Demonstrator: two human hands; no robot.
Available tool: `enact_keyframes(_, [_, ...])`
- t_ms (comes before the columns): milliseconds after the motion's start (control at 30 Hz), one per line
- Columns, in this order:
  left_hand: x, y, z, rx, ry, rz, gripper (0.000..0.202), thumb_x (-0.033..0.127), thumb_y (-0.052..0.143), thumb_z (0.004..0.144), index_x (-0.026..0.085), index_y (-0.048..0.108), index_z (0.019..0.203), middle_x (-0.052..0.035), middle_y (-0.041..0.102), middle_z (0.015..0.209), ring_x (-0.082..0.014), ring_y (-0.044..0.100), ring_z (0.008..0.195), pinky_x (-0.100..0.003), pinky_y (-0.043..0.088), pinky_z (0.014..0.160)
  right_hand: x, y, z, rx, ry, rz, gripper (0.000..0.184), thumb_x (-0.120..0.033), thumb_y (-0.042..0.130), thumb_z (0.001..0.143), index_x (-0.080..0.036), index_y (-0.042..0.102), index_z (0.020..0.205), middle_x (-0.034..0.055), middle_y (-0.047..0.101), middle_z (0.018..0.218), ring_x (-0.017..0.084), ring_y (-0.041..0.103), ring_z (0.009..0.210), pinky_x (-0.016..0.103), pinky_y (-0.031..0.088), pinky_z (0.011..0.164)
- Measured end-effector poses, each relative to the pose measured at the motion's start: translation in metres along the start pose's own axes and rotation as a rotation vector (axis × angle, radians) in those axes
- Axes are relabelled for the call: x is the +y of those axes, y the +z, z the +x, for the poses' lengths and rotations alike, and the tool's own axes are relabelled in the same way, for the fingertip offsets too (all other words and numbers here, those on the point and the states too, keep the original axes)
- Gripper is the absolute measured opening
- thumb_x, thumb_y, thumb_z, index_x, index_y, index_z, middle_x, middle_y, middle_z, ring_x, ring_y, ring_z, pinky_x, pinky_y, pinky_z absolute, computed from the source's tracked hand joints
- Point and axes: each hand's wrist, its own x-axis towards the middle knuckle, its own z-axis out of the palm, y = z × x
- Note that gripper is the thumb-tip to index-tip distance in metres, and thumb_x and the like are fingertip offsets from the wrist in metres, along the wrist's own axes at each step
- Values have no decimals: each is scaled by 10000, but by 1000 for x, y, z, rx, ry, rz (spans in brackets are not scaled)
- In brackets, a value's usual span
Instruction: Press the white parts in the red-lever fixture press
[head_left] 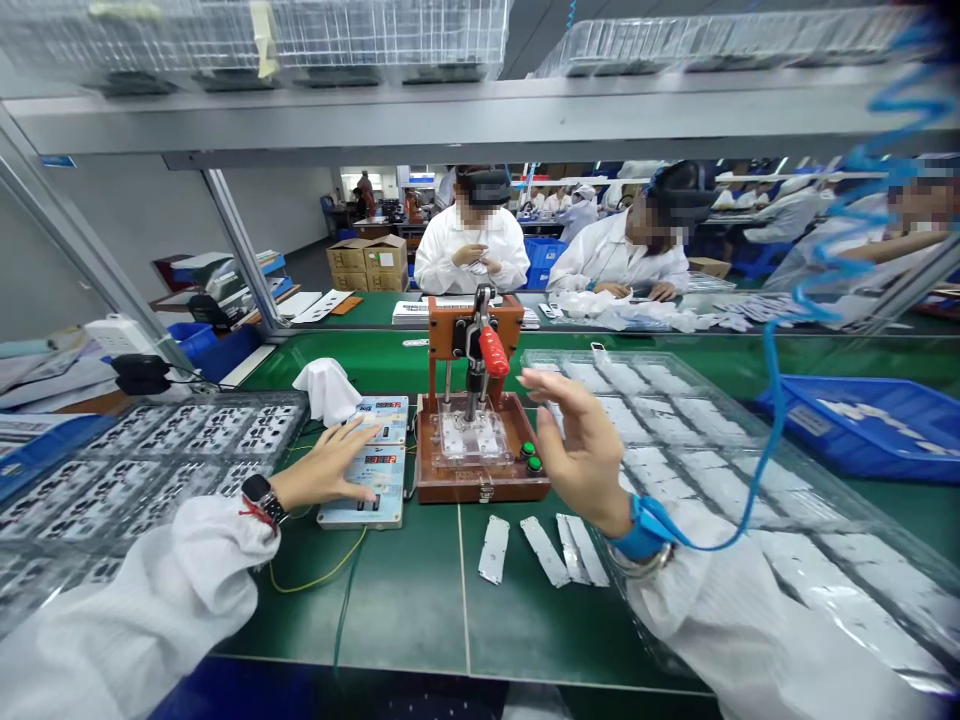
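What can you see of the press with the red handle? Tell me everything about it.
The press stands upright on the green table. Its reddish-brown, wood-looking base carries an orange-brown frame, a metal plunger, a downward-angled red handle, a clear fixture, two green buttons and a front latch. The right hand is open beside it; whether they touch is unclear.
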Motion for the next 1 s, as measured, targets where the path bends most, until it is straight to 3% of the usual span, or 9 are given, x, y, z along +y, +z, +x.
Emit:
enact_keyframes(200, [-18,9,1,-69,-69,-36,1064,706,631,654,234,150,1477,-150,171,1524,-374,43,1399,-541,119,1096,50,-25,-58,1,217,-155,291,-138,445,876,-233,560,1127,89,594,1099,209,610,954,455,492,882])
enact_keyframes(367, [-22,11,5,-80,-70,-53,1070,697,664,622,243,191,1468,-145,193,1520,-378,43,1399,-545,114,1096,83,-38,-76,96,326,-185,153,-173,456,851,-207,603,825,69,627,918,207,628,829,419,528,745])
enact_keyframes(500, [-20,9,6,-86,-54,-73,1117,718,672,590,229,188,1470,-145,179,1523,-387,28,1397,-547,101,1098,90,-39,-78,167,423,-145,123,-193,484,816,-194,605,795,61,618,890,161,609,671,350,531,630])
enact_keyframes(667, [-16,5,9,-128,-39,-71,1169,744,666,569,192,172,1475,-147,148,1530,-391,14,1396,-535,76,1105,89,-38,-78,200,433,-159,98,-236,523,762,-196,602,719,50,629,815,156,600,628,321,523,593])
enact_keyframes(900, [-11,10,9,-89,34,18,1107,691,663,643,193,138,1481,-120,222,1514,-336,65,1407,-507,65,1116,86,-39,-81,107,486,-282,83,-279,520,708,-263,600,703,61,651,813,203,626,646,362,527,631])
enact_keyframes(1000, [-12,4,2,-43,25,53,991,640,626,732,195,149,1478,-116,257,1503,-308,152,1398,-461,159,1114,101,-44,-95,50,525,-292,103,-298,519,724,-313,613,762,64,651,831,237,627,691,421,502,703])
